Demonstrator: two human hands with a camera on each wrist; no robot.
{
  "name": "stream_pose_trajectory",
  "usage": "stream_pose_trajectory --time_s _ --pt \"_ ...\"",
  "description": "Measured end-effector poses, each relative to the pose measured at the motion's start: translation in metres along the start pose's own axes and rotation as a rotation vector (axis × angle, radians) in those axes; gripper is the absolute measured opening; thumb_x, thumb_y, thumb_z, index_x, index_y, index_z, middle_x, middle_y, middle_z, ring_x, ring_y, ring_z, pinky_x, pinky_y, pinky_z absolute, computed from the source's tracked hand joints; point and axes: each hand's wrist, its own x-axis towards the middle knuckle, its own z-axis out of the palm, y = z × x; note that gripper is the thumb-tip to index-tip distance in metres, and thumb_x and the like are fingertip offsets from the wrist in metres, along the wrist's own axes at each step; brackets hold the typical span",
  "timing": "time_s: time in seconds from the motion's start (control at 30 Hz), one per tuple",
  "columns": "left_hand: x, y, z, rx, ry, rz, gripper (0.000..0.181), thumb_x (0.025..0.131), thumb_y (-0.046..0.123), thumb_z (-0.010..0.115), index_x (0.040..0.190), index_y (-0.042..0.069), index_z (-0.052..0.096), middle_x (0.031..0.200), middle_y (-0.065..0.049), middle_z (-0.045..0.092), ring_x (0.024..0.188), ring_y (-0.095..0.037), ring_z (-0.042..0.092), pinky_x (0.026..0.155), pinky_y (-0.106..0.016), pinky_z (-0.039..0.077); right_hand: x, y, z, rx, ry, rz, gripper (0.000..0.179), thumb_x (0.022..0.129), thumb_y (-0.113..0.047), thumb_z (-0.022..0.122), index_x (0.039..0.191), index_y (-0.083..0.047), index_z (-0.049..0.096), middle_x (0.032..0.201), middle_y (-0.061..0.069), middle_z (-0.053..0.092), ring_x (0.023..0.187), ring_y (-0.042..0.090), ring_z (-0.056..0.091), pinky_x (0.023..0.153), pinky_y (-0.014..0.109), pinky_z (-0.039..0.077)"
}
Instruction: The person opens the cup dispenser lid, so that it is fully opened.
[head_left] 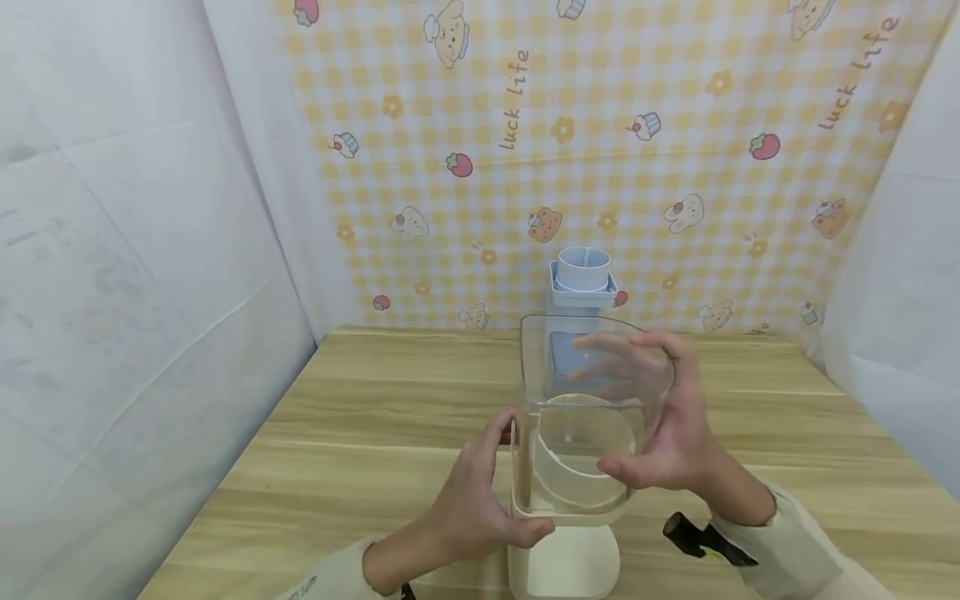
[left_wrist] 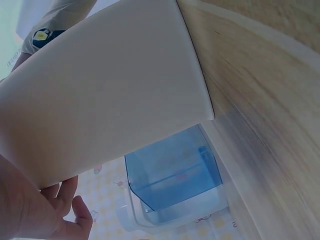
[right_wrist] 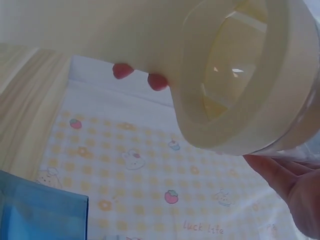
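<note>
A cream upright stand [head_left: 573, 567] with a rounded foot is directly in front of me, topped by a squared tray with a round collar [head_left: 577, 487]. My left hand [head_left: 480, 496] grips the tray from the left, thumb at its front edge. My right hand [head_left: 678, 429] holds a clear plastic tank [head_left: 536, 358] by its right side, fingers behind it and thumb in front. The tank overlaps the collar in the head view. The stand's broad flat side [left_wrist: 110, 90] fills much of the left wrist view. Two left fingertips [right_wrist: 122, 70] show past the stand in the right wrist view.
Behind the tank stands a similar light blue unit [head_left: 583, 296] with a round collar on top and a translucent blue bin [left_wrist: 175, 170]. The wood-grain table [head_left: 360, 417] meets a yellow checked cloth [head_left: 420, 183] at the back, with white sheets [head_left: 150, 208] either side.
</note>
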Motion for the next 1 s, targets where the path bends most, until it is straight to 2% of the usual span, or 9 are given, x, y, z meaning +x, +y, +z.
stream_pose_trajectory --time_s 0.17,0.27,0.4,0.47,0.67,0.73,1.0 --pt "0.0 -0.001 0.002 0.038 0.012 0.004 0.086 0.082 0.069 0.062 0.142 0.011 0.039 0.114 0.004 0.065 0.104 -0.014 0.062 0.09 -0.037 0.053 0.004 0.004 0.004 0.015 0.051 -0.177 0.088 0.073 -0.022 0.086 0.122 0.018 0.026 0.125 0.036 0.054 0.114 0.036 0.061 0.085 0.038 0.057" --pt "-0.001 -0.001 0.002 0.047 0.01 -0.012 0.087 0.082 0.071 0.06 0.142 0.012 0.039 0.115 0.005 0.065 0.105 -0.014 0.062 0.09 -0.038 0.053 0.004 0.003 0.004 0.008 0.059 -0.193 0.087 0.073 -0.022 0.086 0.121 0.018 0.027 0.125 0.035 0.054 0.115 0.036 0.06 0.084 0.037 0.057" --pt "0.0 0.0 0.002 0.041 0.008 -0.018 0.086 0.081 0.072 0.059 0.142 0.015 0.038 0.114 0.006 0.065 0.105 -0.014 0.061 0.09 -0.038 0.053 0.004 0.002 0.001 -0.024 0.044 -0.157 0.087 0.075 -0.025 0.086 0.122 0.017 0.027 0.126 0.032 0.056 0.115 0.034 0.061 0.087 0.036 0.056" --pt "0.001 0.0 0.002 0.037 0.01 -0.004 0.085 0.082 0.071 0.06 0.142 0.014 0.039 0.114 0.006 0.065 0.104 -0.014 0.062 0.09 -0.038 0.053 0.003 0.001 -0.002 -0.033 0.031 -0.113 0.087 0.076 -0.027 0.085 0.123 0.016 0.026 0.127 0.03 0.056 0.113 0.032 0.062 0.088 0.035 0.056" --pt "0.004 -0.001 0.004 0.033 0.021 0.032 0.085 0.081 0.069 0.062 0.14 0.012 0.039 0.108 0.005 0.066 0.102 -0.013 0.063 0.088 -0.035 0.054 -0.001 -0.003 -0.011 0.03 0.018 0.071 0.088 0.08 -0.025 0.084 0.13 0.013 0.023 0.132 0.025 0.056 0.103 0.027 0.068 0.074 0.035 0.059" --pt "0.005 -0.001 0.004 0.029 0.019 0.035 0.086 0.081 0.068 0.063 0.141 0.011 0.039 0.109 0.004 0.067 0.102 -0.013 0.063 0.088 -0.034 0.054 -0.001 -0.003 -0.012 0.04 0.014 0.093 0.088 0.08 -0.024 0.084 0.132 0.012 0.023 0.133 0.025 0.056 0.104 0.027 0.068 0.072 0.037 0.06" --pt "0.004 0.0 0.005 0.017 0.018 0.05 0.086 0.082 0.067 0.062 0.141 0.009 0.038 0.11 0.002 0.068 0.101 -0.013 0.064 0.088 -0.032 0.054 0.003 -0.006 -0.012 0.091 -0.017 0.082 0.095 0.077 -0.019 0.086 0.139 0.009 0.02 0.137 0.028 0.052 0.11 0.031 0.065 0.083 0.039 0.058"
